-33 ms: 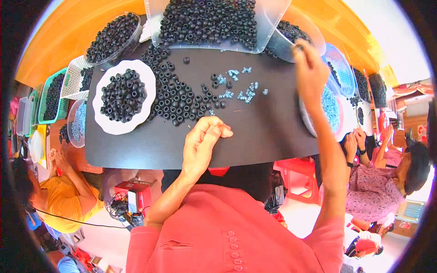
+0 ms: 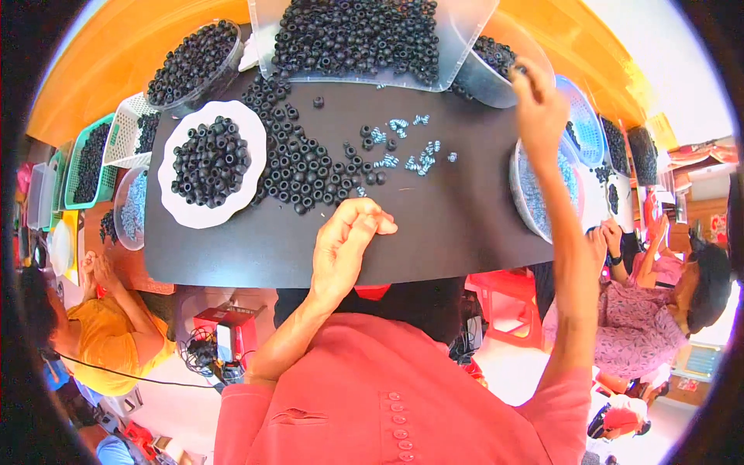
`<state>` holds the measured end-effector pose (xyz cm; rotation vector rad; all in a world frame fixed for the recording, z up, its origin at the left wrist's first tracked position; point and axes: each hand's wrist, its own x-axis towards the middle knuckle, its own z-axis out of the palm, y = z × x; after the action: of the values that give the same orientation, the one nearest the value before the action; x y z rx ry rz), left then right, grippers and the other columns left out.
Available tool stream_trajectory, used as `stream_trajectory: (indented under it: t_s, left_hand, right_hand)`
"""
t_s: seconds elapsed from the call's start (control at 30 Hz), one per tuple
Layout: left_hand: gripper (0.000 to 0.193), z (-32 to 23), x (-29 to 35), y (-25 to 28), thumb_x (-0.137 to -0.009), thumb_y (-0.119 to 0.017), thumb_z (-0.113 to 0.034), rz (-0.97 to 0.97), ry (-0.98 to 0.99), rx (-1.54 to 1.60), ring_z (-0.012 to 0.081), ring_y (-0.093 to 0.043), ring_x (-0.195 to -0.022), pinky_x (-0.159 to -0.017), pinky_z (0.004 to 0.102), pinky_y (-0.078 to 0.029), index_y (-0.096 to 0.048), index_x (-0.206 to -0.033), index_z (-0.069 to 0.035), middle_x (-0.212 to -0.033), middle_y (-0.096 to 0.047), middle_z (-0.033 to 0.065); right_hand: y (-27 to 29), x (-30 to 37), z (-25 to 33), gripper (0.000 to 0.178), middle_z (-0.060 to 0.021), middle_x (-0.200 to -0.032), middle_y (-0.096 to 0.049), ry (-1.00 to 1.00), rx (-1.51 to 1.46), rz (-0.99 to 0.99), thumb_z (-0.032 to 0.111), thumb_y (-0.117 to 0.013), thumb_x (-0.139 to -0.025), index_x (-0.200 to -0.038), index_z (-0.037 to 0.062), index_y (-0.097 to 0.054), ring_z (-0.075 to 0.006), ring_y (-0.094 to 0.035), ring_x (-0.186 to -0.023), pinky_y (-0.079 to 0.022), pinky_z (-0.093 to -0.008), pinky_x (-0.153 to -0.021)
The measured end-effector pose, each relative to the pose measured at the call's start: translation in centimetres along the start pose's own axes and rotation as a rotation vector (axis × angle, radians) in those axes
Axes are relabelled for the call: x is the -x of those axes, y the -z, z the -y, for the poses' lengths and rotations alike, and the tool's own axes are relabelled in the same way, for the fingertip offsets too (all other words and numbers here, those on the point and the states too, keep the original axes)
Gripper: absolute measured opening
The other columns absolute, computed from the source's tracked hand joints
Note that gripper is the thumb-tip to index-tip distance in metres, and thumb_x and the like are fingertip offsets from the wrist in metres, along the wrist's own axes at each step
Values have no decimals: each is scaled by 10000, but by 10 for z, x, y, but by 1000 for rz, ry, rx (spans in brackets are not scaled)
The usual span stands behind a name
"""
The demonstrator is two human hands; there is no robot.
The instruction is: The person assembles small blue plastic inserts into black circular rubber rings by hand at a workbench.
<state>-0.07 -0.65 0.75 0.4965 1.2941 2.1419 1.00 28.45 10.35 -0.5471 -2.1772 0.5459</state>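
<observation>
My left hand (image 2: 347,244) is closed over the near middle of the dark table, its fingertips pressed together; whatever it may hold is hidden. Up at the far right, my right hand (image 2: 540,110) is raised next to a clear tub (image 2: 490,87) of black parts. Its fingers pinch a small black part (image 2: 520,70). Beyond my left hand spreads a loose pile of round black parts with holes (image 2: 310,167). Small metal springs (image 2: 422,159) lie to the right of that pile. A white scalloped plate (image 2: 177,203) at the left bears a heap of the same black parts.
A large clear bin (image 2: 372,78) of black parts stands at the far edge. Tubs of light-blue pieces stand at right (image 2: 527,213) and left (image 2: 128,232). A round clear tub (image 2: 225,74) stands far left. People sit on both sides; a red stool (image 2: 508,306) is below.
My right hand has shifted a little to the right and away, its forearm moving right with it. My left hand stays where it was.
</observation>
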Motion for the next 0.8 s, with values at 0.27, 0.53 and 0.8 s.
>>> stream_trajectory:
  t_s: [0.27, 0.53, 0.8]
  left_hand:
    - [141, -3, 3, 0, -956, -452, -124, -2, 39, -10, 147, -576, -934, -885, 306, -426, -534, -1012, -24, -859, -648, 67]
    - [118, -4, 3, 1, -944, -482, -93, 34, 66, -39, 105, -583, -894, -824, 253, -440, -532, -1009, -7, -926, -614, 59]
    - [120, -3, 3, 1, -948, -470, -83, -1, 67, -15, 110, -593, -879, -811, 252, -447, -539, -1008, -6, -917, -622, 60]
  right_hand:
    - [-48, 19, 30, 140, -99, -834, -670, 253, -221, 238, 59, -644, -789, -926, 50, -674, -206, -658, -807, -500, -309, -750]
    - [-100, 47, 54, 159, -90, -868, -649, 499, -75, 661, 103, -607, -771, -920, 80, -657, -282, -585, -806, -438, -378, -715]
    - [-106, 49, 63, 225, -83, -892, -635, 612, -64, 687, 118, -627, -724, -941, 60, -643, -266, -578, -764, -447, -376, -705]
